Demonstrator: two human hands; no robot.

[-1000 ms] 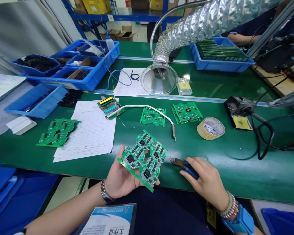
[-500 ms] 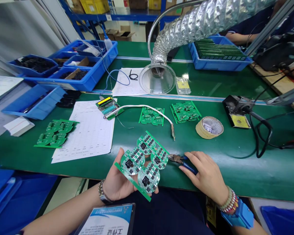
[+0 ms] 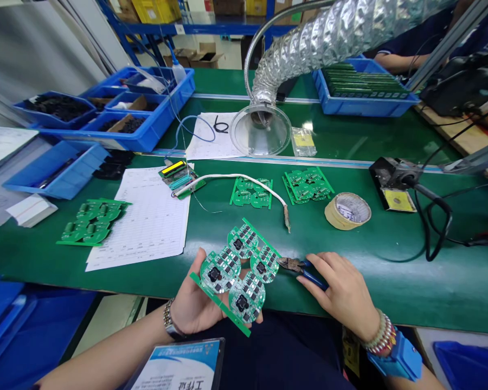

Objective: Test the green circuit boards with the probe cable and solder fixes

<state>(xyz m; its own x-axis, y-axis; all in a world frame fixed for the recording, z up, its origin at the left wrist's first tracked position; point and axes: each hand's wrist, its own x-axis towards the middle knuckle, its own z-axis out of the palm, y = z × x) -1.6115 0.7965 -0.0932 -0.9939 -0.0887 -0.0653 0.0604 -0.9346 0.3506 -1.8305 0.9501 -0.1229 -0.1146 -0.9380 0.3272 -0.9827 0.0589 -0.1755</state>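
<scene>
My left hand (image 3: 195,303) holds up a green circuit board panel (image 3: 239,271) of several round boards, fingers wrapped behind it, above the near edge of the green bench (image 3: 350,254). My right hand (image 3: 344,295) is closed on blue-handled cutters (image 3: 303,268). The cutter jaws touch the panel's right edge. A watch sits on my left wrist; beads and a blue strap are on the right wrist.
More green panels (image 3: 92,221) (image 3: 251,193) (image 3: 308,184) lie on the bench, with paper sheets (image 3: 150,216), a tape roll (image 3: 347,211), a soldering iron stand (image 3: 394,181), a fume hood (image 3: 261,130) and blue bins (image 3: 117,111). Another person's arm (image 3: 398,62) is at the far right.
The cutters in my right hand moved left until their jaws met the panel's right edge. My left hand shifted the panel slightly down and left.
</scene>
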